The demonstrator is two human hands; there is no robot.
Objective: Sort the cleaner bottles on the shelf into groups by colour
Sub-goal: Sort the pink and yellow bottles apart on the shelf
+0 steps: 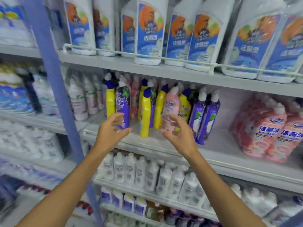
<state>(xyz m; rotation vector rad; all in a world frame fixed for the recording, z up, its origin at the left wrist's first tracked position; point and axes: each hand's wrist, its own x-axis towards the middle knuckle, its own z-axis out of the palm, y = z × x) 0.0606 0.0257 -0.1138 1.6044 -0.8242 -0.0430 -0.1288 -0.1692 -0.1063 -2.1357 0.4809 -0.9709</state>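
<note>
A mixed row of cleaner bottles stands on the middle shelf point(164, 145). From the left: a yellow bottle point(110, 102), a purple bottle point(123, 104), a yellow bottle point(145, 115) nearest the front, another yellow bottle point(159, 108), a pink bottle point(170, 108), a yellow labelled bottle point(185, 107), and two purple bottles point(205, 118) on the right. My left hand point(111, 130) is open just in front of the left purple bottle, fingers spread. My right hand point(177, 133) is open in front of the pink bottle, holding nothing.
A wrapped pack of pink bottles point(268, 128) sits at the shelf's right end. White bottles with blue labels point(147, 30) fill the shelf above, behind a wire rail. White bottles point(147, 174) line the shelf below. A blue upright post point(54, 76) stands left.
</note>
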